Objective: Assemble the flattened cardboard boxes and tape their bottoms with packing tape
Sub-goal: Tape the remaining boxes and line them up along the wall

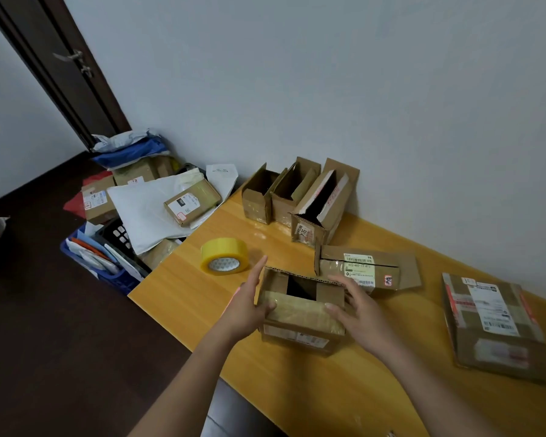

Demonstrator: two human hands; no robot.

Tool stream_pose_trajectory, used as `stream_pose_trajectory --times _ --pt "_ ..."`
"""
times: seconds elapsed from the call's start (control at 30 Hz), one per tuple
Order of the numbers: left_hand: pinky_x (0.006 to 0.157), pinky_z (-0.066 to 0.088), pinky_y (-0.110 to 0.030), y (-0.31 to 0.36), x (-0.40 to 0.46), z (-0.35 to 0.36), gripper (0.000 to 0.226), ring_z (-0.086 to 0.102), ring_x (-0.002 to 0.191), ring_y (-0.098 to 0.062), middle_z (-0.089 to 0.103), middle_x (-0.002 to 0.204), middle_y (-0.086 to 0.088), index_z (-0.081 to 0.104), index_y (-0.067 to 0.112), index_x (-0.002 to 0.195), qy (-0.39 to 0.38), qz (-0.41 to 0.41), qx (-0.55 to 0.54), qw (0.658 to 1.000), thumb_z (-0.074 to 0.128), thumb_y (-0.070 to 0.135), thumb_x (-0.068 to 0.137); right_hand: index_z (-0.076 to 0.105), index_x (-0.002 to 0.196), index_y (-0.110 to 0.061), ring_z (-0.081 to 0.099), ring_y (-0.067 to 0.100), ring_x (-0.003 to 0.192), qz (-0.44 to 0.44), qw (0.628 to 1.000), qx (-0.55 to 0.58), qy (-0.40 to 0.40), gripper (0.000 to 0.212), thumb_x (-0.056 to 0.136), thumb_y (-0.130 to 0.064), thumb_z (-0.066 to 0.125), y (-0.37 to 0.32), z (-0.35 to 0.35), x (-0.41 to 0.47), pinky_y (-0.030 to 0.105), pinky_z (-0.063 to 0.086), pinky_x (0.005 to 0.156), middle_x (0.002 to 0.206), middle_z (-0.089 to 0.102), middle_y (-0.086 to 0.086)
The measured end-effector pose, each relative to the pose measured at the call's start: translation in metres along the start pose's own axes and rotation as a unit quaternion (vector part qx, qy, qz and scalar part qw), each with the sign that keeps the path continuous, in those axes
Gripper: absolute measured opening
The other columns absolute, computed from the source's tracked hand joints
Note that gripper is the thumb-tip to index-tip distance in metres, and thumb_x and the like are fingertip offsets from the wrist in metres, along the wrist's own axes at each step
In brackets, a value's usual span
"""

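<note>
Cardboard box [300,313] between both hands (flaps open)

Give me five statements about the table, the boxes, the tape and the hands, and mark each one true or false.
1. Both hands are on the box nearest the camera. True: the left hand touches its left side, the right hand its right.
2. The tape roll is in the right hand. False: it lies on the table, left of the box, untouched.
3. Three opened boxes stand by the wall. True.
4. The box in hand has its flaps fully closed. False: a dark gap shows between them.
5. The table is grey metal. False: it is yellowish wood.
</note>
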State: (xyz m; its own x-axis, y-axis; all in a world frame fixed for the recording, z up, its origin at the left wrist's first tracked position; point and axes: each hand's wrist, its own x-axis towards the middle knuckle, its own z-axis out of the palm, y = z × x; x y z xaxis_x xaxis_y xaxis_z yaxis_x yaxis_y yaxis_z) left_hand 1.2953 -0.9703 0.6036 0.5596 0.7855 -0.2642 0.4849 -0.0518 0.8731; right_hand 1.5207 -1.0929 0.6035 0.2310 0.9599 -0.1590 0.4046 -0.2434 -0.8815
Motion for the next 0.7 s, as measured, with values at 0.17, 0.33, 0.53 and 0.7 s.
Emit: stream_pose_trajectory --times 0.17,0.33,0.53,0.7 --pt "0.105 0.039 -0.06 -0.021 0.001 0.005 0.06 0.029 0.141 -0.033 0.041 0.147 0.011 0.032 0.07 0.131 -0.024 -0.045 -0.016 0.999 0.061 0.034 0.093 0.05 0.125 -0.063 0.027 0.007 0.143 0.047 0.996 0.066 -0.041 0.048 0.081 -0.048 0.064 0.006 -0.001 -0.004 0.044 0.036 0.114 0.131 0.029 -0.046" --pt "0.107 0.038 -0.059 -0.017 0.0 0.006 0.061 0.035 0.139 -0.019 0.046 0.136 0.024 0.037 0.065 0.132 -0.007 -0.041 -0.022 0.999 0.066 0.031 0.091 0.055 0.119 -0.062 0.031 0.002 0.14 0.056 0.996 0.063 -0.004 0.034 0.093 -0.041 0.059 0.003 0.0 -0.001 0.041 0.032 0.116 0.128 0.043 -0.045" --pt "0.097 0.048 -0.058 -0.024 -0.013 0.011 0.068 0.035 0.14 -0.03 0.037 0.15 0.009 0.039 0.066 0.13 0.027 -0.059 -0.014 0.998 0.07 0.061 0.07 0.059 0.117 -0.057 0.039 0.0 0.133 0.046 0.998 0.049 0.002 0.033 0.095 -0.032 0.06 0.005 0.004 0.002 0.039 0.042 0.11 0.128 0.049 -0.038" --pt "0.093 0.052 -0.051 -0.024 -0.022 0.014 0.064 0.043 0.134 -0.028 0.026 0.157 0.006 0.034 0.066 0.133 0.052 -0.047 -0.01 0.997 0.069 0.05 0.082 0.058 0.117 -0.06 0.023 0.003 0.144 0.028 0.998 0.063 0.006 0.042 0.097 -0.023 0.057 0.006 0.008 0.007 0.04 0.033 0.116 0.146 0.045 -0.014"
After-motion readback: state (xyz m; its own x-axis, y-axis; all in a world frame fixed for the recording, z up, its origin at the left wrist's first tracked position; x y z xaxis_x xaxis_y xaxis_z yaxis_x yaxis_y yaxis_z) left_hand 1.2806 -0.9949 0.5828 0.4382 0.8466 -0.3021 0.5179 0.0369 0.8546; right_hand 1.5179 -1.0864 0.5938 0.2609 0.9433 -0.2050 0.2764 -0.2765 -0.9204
